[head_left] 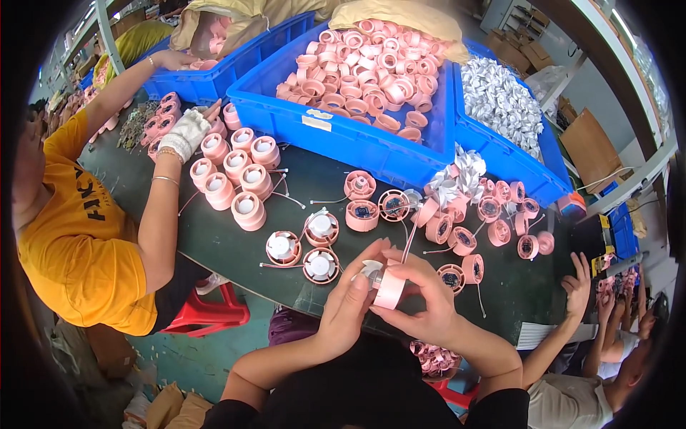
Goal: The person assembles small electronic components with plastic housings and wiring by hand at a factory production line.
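Note:
Near the front edge of the table, my right hand (429,297) grips a pink ring-shaped fan housing (389,289), thumb and fingers on its sides. A thin cable rises from it. My left hand (346,304) is closed on a small white fan wheel (371,269), pressed up against the housing's opening; how far the wheel sits inside is hidden. Just left of my hands lie pink housings with white wheels in them (321,265). Beyond my fingers are pink housings with dark circuit boards (362,214). More such housings (451,277) lie right of my hands.
Blue bins hold pink rings (357,79) and white fan wheels (500,104). Loose white wheels (461,175) are heaped before the right bin. Pink cylinders (248,209) stand in rows at left, beside a co-worker's gloved hand (187,134). Another person's hand (577,286) is raised at right.

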Available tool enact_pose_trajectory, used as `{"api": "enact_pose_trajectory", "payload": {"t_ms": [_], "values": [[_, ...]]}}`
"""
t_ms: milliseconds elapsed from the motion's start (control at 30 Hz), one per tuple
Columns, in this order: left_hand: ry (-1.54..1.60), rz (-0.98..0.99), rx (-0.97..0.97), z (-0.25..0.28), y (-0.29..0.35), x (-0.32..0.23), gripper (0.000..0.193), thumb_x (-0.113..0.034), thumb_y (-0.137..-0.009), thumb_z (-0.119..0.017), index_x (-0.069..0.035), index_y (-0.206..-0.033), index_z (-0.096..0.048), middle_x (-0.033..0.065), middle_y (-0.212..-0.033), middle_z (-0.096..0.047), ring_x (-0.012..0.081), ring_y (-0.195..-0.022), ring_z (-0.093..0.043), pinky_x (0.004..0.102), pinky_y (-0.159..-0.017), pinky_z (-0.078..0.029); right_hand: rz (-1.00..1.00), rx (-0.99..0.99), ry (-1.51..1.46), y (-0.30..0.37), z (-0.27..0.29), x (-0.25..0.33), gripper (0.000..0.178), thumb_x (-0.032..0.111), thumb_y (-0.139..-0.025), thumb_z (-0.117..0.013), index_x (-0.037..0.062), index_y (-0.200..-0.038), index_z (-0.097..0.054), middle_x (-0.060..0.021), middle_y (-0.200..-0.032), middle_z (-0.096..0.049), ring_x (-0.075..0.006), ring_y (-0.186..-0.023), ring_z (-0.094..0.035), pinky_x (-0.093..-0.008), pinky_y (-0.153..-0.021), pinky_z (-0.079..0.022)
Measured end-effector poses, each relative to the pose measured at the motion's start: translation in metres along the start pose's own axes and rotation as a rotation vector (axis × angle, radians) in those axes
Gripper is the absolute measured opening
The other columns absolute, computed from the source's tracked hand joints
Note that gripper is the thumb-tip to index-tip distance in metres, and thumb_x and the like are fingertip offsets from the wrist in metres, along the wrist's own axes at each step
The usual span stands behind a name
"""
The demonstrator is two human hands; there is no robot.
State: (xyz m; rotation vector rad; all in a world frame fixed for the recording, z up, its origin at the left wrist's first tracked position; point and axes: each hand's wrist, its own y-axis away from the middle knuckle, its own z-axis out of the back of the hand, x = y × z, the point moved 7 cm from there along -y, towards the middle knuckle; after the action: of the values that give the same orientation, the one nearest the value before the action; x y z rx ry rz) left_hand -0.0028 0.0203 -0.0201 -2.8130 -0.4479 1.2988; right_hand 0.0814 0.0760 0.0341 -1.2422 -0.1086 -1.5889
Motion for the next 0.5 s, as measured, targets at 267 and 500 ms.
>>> {"api": "enact_pose_trajectory", "payload": {"t_ms": [267,500], "values": [[-0.341,-0.154,-0.048,0.006,0.003,-0.004,0.055,-0.03,-0.101,-0.027,0.005,-0.142,-0.02,0.0188,-0.144,-0.031,0.0253,-0.13,-0.035,0.0342,-0.106,-0.027,0.037,0.014,0.06,-0.003,-0.001,0.006,0.052,0.002,-0.067,-0.077,0.0003,-0.114,-0.053,-0.0232,-0.123,-0.051,-0.0345,-0.103,-0.059,-0.0361,-0.084,-0.051],[-0.583,-0.243,0.03,0.006,0.001,0.001,0.057,-0.027,-0.097,-0.038,0.004,-0.141,-0.022,0.0216,-0.141,-0.037,0.0259,-0.122,-0.046,0.0331,-0.098,-0.037,0.151,-0.004,0.252,0.005,-0.004,0.007,0.054,0.004,-0.066,-0.076,-0.0018,-0.115,-0.053,-0.0223,-0.123,-0.05,-0.0339,-0.1,-0.06,-0.0358,-0.077,-0.054]]}}
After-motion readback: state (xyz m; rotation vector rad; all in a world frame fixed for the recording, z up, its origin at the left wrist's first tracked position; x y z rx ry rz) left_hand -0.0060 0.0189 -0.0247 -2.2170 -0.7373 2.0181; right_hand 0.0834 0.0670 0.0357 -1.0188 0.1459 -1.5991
